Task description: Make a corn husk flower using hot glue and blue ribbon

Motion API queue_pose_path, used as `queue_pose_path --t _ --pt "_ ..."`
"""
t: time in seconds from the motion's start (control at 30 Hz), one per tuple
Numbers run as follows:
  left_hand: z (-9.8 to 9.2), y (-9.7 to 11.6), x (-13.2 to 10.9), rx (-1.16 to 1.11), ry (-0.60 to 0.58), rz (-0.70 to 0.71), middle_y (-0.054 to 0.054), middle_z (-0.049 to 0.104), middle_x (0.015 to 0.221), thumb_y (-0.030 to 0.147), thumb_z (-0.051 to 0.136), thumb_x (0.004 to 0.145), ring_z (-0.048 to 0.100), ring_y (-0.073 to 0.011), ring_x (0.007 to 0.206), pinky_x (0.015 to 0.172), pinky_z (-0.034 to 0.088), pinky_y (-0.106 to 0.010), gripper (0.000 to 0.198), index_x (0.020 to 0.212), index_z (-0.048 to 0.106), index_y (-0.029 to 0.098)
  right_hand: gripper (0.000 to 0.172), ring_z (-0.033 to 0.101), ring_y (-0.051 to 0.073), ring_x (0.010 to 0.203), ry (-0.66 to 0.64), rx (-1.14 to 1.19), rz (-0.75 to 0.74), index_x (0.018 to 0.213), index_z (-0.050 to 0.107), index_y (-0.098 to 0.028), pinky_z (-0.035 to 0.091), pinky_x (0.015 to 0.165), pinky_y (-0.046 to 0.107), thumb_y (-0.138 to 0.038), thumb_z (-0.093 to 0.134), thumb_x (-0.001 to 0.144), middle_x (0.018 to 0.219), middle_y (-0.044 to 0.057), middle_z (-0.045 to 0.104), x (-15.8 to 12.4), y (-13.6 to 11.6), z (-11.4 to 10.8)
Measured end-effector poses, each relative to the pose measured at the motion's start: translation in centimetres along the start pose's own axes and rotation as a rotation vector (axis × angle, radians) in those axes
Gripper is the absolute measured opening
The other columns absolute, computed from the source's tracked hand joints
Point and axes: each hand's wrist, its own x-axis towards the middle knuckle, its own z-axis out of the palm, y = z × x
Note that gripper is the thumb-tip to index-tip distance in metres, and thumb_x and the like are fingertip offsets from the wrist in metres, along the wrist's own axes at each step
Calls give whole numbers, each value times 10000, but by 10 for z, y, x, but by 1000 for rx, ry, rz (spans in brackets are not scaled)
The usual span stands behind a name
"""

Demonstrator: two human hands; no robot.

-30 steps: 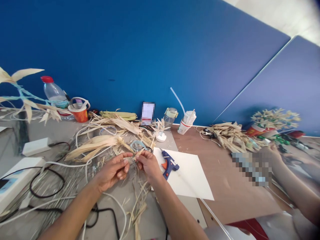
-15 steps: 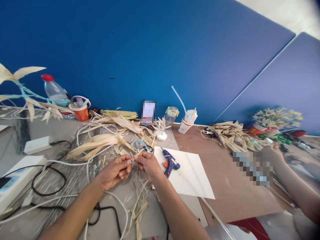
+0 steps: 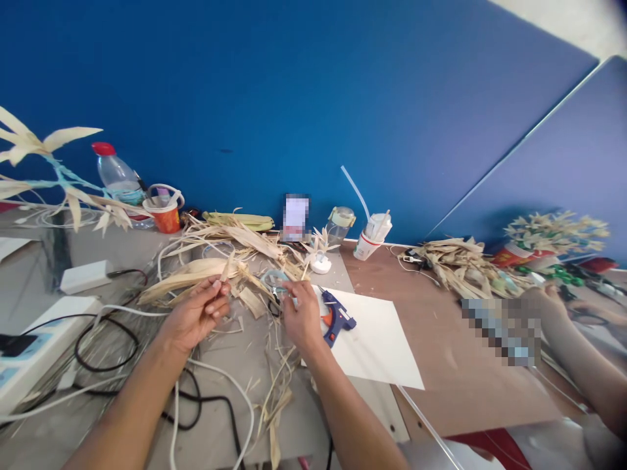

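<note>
Between the fingertips of my left hand (image 3: 198, 313) is a small pointed piece of dried husk (image 3: 226, 269), held upright. My right hand (image 3: 300, 312) is over the scissors (image 3: 275, 287), its fingers bent downward; what they touch is partly hidden. A pile of dried corn husks (image 3: 196, 273) lies behind my left hand. Just right of my right hand, a blue glue gun (image 3: 337, 318) rests on a white sheet (image 3: 382, 346). Behind them stands a small husk flower (image 3: 321, 245) on a round white base.
Power strip (image 3: 59, 346) and tangled cables lie at the left, near a husk-leaf branch (image 3: 63, 176) and a red-capped bottle (image 3: 115, 173). Cups, a phone and a jar line the blue partition. At the right, another person's hand (image 3: 543, 307) is beside more husks (image 3: 455, 258).
My hands have moved apart. My left hand has gone left with the husk piece, and my right hand has shifted slightly right toward the scissors. The view has shifted slightly.
</note>
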Motion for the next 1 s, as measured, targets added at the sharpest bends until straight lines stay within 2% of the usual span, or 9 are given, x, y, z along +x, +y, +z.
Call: queue_pose_path --t 0.13,0.23,0.27,0.43,0.57,0.7,0.77,0.87,1.0 --pt "-3 -2 1 -11 5 -1 10 562 701 91 656 772 360 22 381 389 363 -119 76 821 610 125 153 565 158 660 -160 -22 36 654 681 -195 414 699 275 -171 574 761 659 18 649 -1 -1 3" --pt "-2 -4 1 -7 7 -11 9 560 693 77 651 767 358 19 376 383 358 -120 84 821 611 127 343 466 132 518 -201 -63 50 502 601 -186 376 592 262 -311 550 818 499 1 542 -2 0 6" --pt "-1 -4 1 -8 8 -15 9 561 694 74 650 765 357 18 376 381 356 -119 86 820 611 128 360 459 135 522 -183 -74 42 502 595 -184 370 586 264 -335 540 825 503 3 531 -3 1 7" --pt "1 -4 1 -9 15 -30 8 562 693 76 662 754 348 19 376 384 348 -118 96 812 608 131 123 539 158 686 -36 5 9 771 678 -179 397 661 262 -215 560 780 728 32 620 -3 3 8" --pt "3 -4 0 -9 18 -14 13 560 675 80 677 742 346 20 372 384 342 -116 107 806 606 128 285 481 130 547 -237 -71 -11 568 628 -177 350 597 259 -329 599 807 533 -5 537 -8 -1 13" --pt "4 -6 -1 1 12 -21 11 563 668 85 676 748 340 21 368 379 329 -115 95 792 601 122 155 556 203 801 -373 -359 -178 793 693 -193 362 742 314 -315 710 699 809 59 651 -21 -6 24" --pt "5 -7 -1 16 5 -28 9 569 668 92 675 754 339 22 367 381 326 -116 90 791 599 123 104 553 225 857 -421 -440 -223 774 689 -186 356 783 345 -256 686 698 853 81 653 -25 -8 29" --pt "8 -9 -3 51 -1 -42 -1 597 685 106 686 747 347 16 367 377 319 -120 105 802 601 133 77 548 177 776 -411 -264 -89 672 657 -178 368 764 315 -154 597 715 757 45 634 -23 -8 28" --pt "10 -13 -4 99 6 -71 -60 674 832 140 703 733 336 21 365 372 310 -130 129 816 604 137 124 398 99 523 -427 331 315 631 588 -176 310 534 228 -263 574 717 544 -44 472 -10 -8 13"
